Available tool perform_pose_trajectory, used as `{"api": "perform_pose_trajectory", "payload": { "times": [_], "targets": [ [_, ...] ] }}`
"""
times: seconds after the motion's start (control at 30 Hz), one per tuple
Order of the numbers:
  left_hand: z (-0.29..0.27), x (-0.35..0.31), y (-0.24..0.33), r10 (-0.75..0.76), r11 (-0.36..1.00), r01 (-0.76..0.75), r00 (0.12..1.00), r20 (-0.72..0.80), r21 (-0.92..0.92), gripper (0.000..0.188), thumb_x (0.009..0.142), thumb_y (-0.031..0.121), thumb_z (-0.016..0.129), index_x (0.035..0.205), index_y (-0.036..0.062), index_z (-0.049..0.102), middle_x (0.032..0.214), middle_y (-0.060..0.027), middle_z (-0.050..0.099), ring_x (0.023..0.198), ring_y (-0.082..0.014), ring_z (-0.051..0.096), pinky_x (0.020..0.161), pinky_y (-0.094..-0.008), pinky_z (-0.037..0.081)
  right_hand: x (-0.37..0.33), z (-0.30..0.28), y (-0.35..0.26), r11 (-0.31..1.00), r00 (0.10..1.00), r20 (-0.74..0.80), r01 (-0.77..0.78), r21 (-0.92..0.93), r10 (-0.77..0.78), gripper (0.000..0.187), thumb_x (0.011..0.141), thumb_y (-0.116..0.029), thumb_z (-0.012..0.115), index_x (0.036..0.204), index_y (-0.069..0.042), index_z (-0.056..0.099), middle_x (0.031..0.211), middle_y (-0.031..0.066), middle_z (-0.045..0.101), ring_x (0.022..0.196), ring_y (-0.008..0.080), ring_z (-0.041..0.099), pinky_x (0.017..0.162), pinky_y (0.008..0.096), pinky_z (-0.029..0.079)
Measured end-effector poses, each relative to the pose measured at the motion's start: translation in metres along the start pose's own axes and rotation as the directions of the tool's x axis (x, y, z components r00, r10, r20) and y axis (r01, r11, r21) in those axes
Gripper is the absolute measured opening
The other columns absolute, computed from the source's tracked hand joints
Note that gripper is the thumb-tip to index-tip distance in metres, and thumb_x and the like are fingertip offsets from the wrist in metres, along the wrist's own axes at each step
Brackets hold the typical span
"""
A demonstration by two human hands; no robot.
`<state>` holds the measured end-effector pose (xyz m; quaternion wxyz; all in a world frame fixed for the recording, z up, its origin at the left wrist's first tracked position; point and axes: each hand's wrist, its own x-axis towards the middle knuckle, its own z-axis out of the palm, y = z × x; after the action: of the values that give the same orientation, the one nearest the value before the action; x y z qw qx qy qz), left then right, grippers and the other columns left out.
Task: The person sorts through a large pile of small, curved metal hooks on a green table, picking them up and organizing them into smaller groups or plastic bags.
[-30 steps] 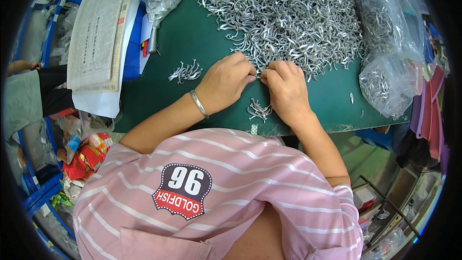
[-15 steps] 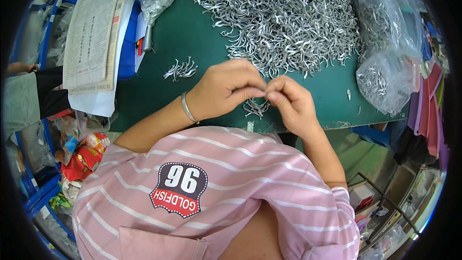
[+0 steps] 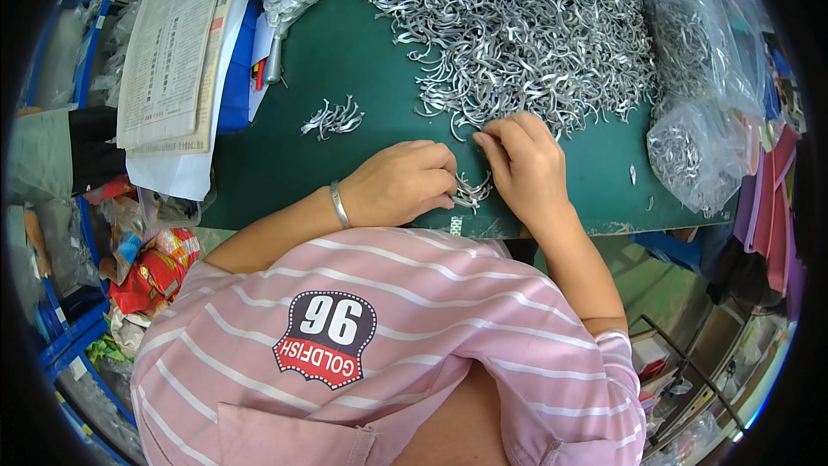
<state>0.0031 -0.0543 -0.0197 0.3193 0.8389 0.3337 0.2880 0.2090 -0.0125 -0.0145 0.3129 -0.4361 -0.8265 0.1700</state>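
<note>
My left hand (image 3: pixel 401 183) is low over the green table, its fingers curled together beside a small cluster of curved silvery metal pieces (image 3: pixel 471 193). Whatever is between those fingertips is hidden. At the near edge of a large heap of the same curved pieces (image 3: pixel 526 34), my right hand (image 3: pixel 528 162) has its thumb and forefinger drawn close together. Too little shows there to make out what they hold. Farther left lies another little group of metal pieces (image 3: pixel 333 118), apart from both hands.
Clear plastic bags of metal pieces (image 3: pixel 681 151) stand right of the heap. At the left, printed sheets (image 3: pixel 164 69) lean over a blue bin (image 3: pixel 237 86). One loose piece (image 3: pixel 632 174) lies near the right part of the green table (image 3: pixel 285 177).
My hands, which met fingertip to fingertip above the small cluster, have parted. The left has come down beside the cluster; the right has turned toward the heap's near edge.
</note>
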Motion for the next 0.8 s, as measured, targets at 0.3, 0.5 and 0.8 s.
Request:
{"api": "perform_pose_trajectory", "payload": {
  "times": [0.3,0.5,0.8],
  "targets": [
    [-0.007,0.006,0.007,-0.413,0.905,0.38,0.893,-0.18,-0.194,0.013,0.08,0.002,0.074,0.091,0.0023,0.066,0.085,-0.0045,0.062,0.068,-0.0091,0.059,0.06,-0.0231,0.048,0.0,0.002,0.005,0.976,0.989,-0.027,0.14,-0.168,-0.146,0.013,0.077,-0.007,0.073,0.082,-0.007,0.062,0.082,0.0069,0.059,0.074,0.0268,0.057,0.065,0.0396,0.044],
    [-0.004,0.016,0.012,-0.621,0.644,0.468,0.781,-0.057,-0.606,0.014,0.083,0.003,0.074,0.096,0.0026,0.068,0.087,-0.0043,0.066,0.075,-0.0067,0.062,0.065,-0.0215,0.051,-0.012,-0.003,-0.001,0.957,0.95,-0.16,0.282,0.071,-0.268,0.023,0.073,0.002,0.074,0.092,-0.002,0.062,0.09,0.0106,0.066,0.072,0.0273,0.063,0.062,0.0364,0.049],
    [-0.029,-0.004,0.003,-0.076,0.994,0.101,0.921,-0.381,0.046,0.018,0.072,-0.002,0.077,0.087,0.0033,0.07,0.087,-0.0084,0.065,0.072,-0.0216,0.063,0.062,-0.0282,0.05,-0.004,-0.005,0.003,0.98,0.977,-0.122,0.184,0.072,-0.174,0.02,0.071,0.002,0.074,0.088,-0.001,0.064,0.089,0.0092,0.064,0.077,0.0288,0.06,0.066,0.0374,0.049]
  ]
}}
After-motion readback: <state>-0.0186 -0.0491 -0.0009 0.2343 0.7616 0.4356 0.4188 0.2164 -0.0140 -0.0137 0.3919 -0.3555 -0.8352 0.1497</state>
